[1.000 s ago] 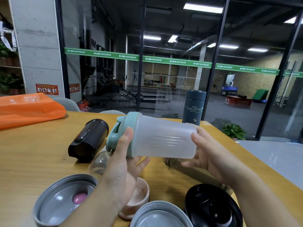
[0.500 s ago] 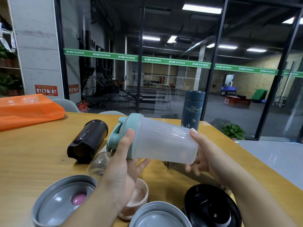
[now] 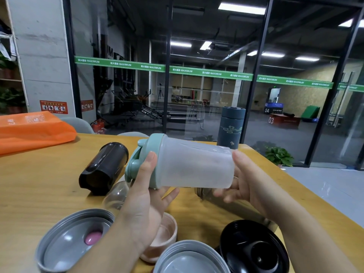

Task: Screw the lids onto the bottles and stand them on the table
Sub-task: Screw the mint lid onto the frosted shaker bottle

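I'm seeing an orange bag (image 3: 33, 131) lying on the worktop (image 3: 39, 186) far left of the grip, and a potted plant (image 3: 278, 156) sitting beyond on the right.

A shaker bottle (image 3: 194, 164) lies sideways in the air above the middle of the surface (image 3: 39, 184), its lid (image 3: 141, 156) toward 9 o'clock, the left hand (image 3: 141, 196) at the lid end and the right hand (image 3: 250, 180) at the base. At 10 o'clock a tumbler (image 3: 102, 168) lies on its side. At 1 o'clock a flask (image 3: 231, 128) stands upright. Along 6 o'clock lie loose lids (image 3: 72, 241). A bag (image 3: 33, 131) rests at far 10 o'clock.
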Demonstrator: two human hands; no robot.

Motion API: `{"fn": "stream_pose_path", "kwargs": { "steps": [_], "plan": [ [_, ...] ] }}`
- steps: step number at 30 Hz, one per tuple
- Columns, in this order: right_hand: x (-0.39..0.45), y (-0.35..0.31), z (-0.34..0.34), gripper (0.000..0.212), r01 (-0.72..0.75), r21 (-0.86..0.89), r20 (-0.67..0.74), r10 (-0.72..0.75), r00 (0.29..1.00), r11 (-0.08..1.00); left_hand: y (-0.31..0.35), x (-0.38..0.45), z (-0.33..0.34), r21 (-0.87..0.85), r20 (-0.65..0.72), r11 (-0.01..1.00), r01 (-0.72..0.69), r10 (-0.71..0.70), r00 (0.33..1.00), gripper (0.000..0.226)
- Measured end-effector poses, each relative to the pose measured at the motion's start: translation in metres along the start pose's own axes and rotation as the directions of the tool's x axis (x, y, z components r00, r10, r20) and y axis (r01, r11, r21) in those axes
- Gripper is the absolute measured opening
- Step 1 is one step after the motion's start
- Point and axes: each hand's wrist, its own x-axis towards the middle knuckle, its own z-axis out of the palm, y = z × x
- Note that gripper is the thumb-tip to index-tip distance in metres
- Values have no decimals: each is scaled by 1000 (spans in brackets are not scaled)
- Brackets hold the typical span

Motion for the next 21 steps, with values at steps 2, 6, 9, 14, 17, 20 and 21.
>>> {"fn": "stream_pose_path", "kwargs": {
  "steps": [2,6,9,14,17,20,21],
  "plan": [
    [-3,-1,-2,77,92,-29,-21,-93,995,995,1,0,1,-13,-16,1000,5,-6,1000,63],
    [-5,-3,-4,82,202,-59,9,-202,979,978,2,-2,3,-22,-29,1000,19,-20,999,62],
    [-4,-2,-5,84,220,-72,42,-217,975,973,4,-4,5,-29,-43,999,26,-28,999,57],
    [-2,0,-5,82,215,-37,31,-214,976,976,4,-4,5,-14,-36,1000,18,-19,999,64],
    [-1,1,-5,73,179,-5,-7,-179,984,984,3,-4,4,-2,-13,1000,16,-16,1000,67],
    [-1,1,-4,66,146,-64,-30,-149,988,987,3,-3,3,9,9,1000,15,-15,1000,67],
    [0,1,-4,67,133,-81,-41,-137,990,988,3,-3,3,16,16,1000,14,-15,1000,68]
  ]
}}
